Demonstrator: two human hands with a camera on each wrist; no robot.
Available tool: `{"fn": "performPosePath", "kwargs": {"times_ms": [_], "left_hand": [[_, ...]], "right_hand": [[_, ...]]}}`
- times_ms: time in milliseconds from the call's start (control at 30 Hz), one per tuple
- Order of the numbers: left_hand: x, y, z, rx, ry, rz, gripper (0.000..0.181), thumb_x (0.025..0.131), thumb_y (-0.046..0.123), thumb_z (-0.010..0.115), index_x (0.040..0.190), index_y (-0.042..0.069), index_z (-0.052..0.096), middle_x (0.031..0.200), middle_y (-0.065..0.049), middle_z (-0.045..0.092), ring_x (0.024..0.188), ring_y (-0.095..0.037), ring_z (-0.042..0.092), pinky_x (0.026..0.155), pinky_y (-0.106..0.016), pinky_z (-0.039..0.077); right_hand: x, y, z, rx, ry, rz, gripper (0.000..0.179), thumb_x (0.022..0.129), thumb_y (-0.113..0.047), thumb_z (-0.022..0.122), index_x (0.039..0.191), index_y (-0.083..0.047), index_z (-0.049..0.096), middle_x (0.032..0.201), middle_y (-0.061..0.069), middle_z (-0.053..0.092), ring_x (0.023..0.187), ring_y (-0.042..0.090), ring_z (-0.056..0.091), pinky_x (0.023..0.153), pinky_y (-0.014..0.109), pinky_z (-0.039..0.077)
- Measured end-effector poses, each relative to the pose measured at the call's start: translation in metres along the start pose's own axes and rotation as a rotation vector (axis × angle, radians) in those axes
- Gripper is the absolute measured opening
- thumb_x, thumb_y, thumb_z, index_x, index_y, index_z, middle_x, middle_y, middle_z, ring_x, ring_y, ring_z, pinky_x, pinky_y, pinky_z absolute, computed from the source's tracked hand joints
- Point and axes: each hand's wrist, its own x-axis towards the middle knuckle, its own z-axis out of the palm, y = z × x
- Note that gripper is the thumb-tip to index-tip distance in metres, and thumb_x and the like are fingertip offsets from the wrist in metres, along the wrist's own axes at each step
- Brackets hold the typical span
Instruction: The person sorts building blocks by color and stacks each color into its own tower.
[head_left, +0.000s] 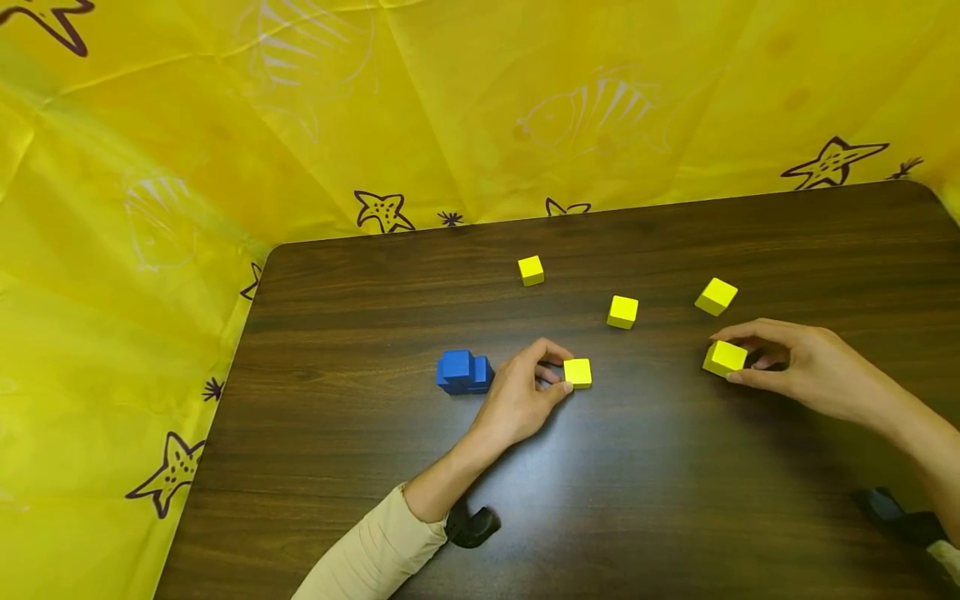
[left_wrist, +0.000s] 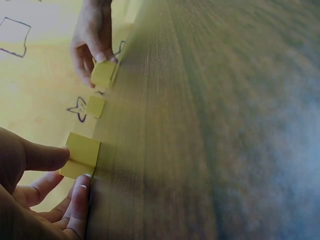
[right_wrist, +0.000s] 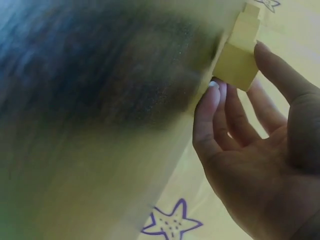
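My left hand [head_left: 522, 392] pinches a yellow cube [head_left: 577, 373] between thumb and fingers, low at the tabletop. In the left wrist view the thumb presses one face of this cube [left_wrist: 82, 155] and the fingertips the opposite side. Farther right, a second yellow cube [head_left: 725, 358] is pinched in my right hand [head_left: 806, 367]. The right wrist view has that cube [right_wrist: 237, 65] between thumb and fingertips, close to the table surface; whether it touches is hard to tell. Just left of my left hand stands a small cluster of blue blocks [head_left: 457, 372], partly hidden by the hand.
Three loose yellow cubes lie toward the back: one far [head_left: 531, 271], one nearer the middle [head_left: 622, 312], one beyond my right hand [head_left: 716, 297]. The dark wooden table [head_left: 337, 467] meets a yellow patterned cloth [head_left: 465, 108] at its back and left edges.
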Motion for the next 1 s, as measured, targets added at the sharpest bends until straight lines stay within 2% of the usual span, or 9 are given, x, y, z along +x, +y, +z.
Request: {"fn": "performPosePath", "kwargs": {"times_ms": [133,233,367,567,767,1000], "left_hand": [[-0.001,0.0,0.0,-0.006,-0.001,0.001,0.03,0.087,0.006,0.076,0.114,0.016,0.067,0.11,-0.001,0.068,0.088,-0.011,0.065,0.073,-0.024,0.052],[-0.001,0.0,0.0,-0.009,-0.002,0.004,0.03,0.087,0.006,0.076,0.114,0.016,0.067,0.11,-0.001,0.068,0.088,-0.011,0.065,0.073,-0.024,0.052],[-0.001,0.0,0.0,-0.004,-0.002,0.004,0.03,0.088,0.007,0.076,0.114,0.017,0.067,0.11,0.0,0.068,0.088,-0.01,0.065,0.072,-0.024,0.052],[-0.001,0.0,0.0,-0.005,-0.001,0.008,0.03,0.087,0.007,0.076,0.114,0.016,0.067,0.11,-0.001,0.068,0.087,-0.011,0.065,0.072,-0.024,0.052],[-0.001,0.0,0.0,-0.005,-0.001,0.006,0.03,0.087,0.006,0.076,0.114,0.016,0.067,0.11,-0.001,0.068,0.087,-0.01,0.065,0.072,-0.024,0.052],[-0.001,0.0,0.0,-0.005,-0.003,0.0,0.03,0.087,0.007,0.076,0.114,0.017,0.067,0.109,0.0,0.068,0.087,-0.01,0.065,0.072,-0.024,0.051]], "right_hand": [[0.001,-0.004,0.0,-0.014,0.016,-0.002,0.048,0.081,-0.011,0.083,0.125,-0.019,0.066,0.118,0.012,0.066,0.087,-0.006,0.061,0.066,0.014,0.051],[0.002,-0.006,0.001,-0.021,0.044,0.01,0.048,0.079,-0.011,0.084,0.124,-0.021,0.068,0.119,0.009,0.067,0.095,-0.008,0.057,0.072,0.007,0.046],[0.003,-0.011,0.002,-0.045,0.068,0.041,0.048,0.079,-0.014,0.085,0.122,-0.027,0.069,0.117,0.005,0.069,0.099,-0.007,0.056,0.074,0.004,0.039],[0.005,-0.021,0.003,-0.057,0.071,-0.005,0.051,0.076,-0.011,0.087,0.122,-0.026,0.069,0.112,-0.001,0.069,0.089,0.002,0.06,0.069,0.01,0.04],[0.006,-0.031,0.005,-0.042,0.087,-0.096,0.057,0.071,-0.004,0.089,0.122,-0.022,0.069,0.114,-0.004,0.068,0.079,0.003,0.062,0.068,0.011,0.044],[0.011,-0.035,0.009,0.019,0.087,-0.128,0.058,0.07,-0.003,0.089,0.12,-0.024,0.069,0.112,-0.011,0.066,0.076,0.003,0.063,0.066,0.014,0.047]]}}
